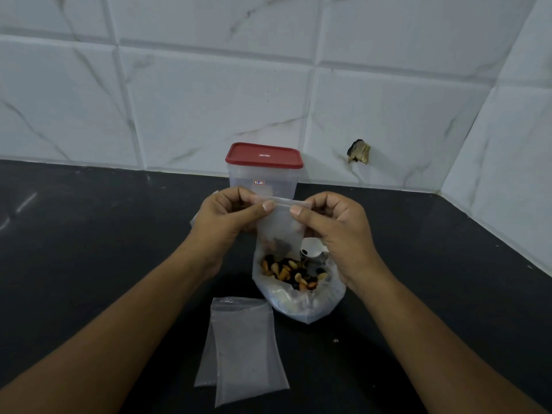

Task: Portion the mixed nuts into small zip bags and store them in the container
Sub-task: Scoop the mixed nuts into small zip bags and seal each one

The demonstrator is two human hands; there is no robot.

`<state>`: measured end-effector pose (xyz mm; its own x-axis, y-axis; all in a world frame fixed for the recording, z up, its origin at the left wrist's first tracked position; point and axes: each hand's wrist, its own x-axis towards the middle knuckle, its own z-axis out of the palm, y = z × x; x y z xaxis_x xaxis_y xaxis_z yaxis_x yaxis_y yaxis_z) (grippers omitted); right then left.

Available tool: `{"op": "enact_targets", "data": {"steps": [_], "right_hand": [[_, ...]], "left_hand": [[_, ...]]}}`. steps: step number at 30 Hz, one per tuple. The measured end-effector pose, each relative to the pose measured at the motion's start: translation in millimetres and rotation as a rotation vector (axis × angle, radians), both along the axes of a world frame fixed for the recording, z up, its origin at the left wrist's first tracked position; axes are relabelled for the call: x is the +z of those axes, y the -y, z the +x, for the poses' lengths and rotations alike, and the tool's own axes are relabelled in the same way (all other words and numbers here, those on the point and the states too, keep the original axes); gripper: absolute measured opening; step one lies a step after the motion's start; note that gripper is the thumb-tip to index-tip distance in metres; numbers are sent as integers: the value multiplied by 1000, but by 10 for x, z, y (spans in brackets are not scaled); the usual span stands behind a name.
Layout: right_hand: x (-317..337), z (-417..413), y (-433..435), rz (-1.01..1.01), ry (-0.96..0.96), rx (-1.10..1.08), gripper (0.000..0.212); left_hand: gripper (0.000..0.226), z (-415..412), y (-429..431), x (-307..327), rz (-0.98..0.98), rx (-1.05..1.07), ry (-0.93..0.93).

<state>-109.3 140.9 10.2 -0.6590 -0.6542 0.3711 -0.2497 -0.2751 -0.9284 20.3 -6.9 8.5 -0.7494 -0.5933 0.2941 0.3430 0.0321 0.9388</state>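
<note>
Two bare hands hold one small translucent zip bag [279, 228] upright in mid-air, above a black stone countertop [89, 249]. The left hand [222, 218] pinches the left end of the bag's top strip between thumb and curled fingers, and the right hand [337, 231] pinches the right end the same way. A few nuts sit in the bag's bottom. Just below lies a larger clear plastic bag [301, 306], open, holding mixed brown and dark nuts [291, 273]. A small white object [312, 248], partly hidden, shows beside the right hand. Nearer the viewer, two empty small zip bags [248, 351] lie flat, overlapping. Behind the hands stands a clear plastic container [263, 182], its red lid [264, 155] on, near a white marbled tile wall [209, 100].
</note>
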Motion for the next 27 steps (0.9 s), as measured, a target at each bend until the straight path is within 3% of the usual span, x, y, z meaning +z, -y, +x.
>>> {"op": "enact_targets", "data": {"steps": [7, 16, 27], "right_hand": [[37, -64, -34, -36, 99, -9, 3], [-36, 71, 4, 21, -130, 39, 7], [8, 74, -5, 40, -228, 17, 2]], "left_hand": [[9, 36, 50, 36, 9, 2, -18], [8, -17, -49, -18, -91, -55, -15], [7, 4, -63, 8, -172, -53, -7]]}}
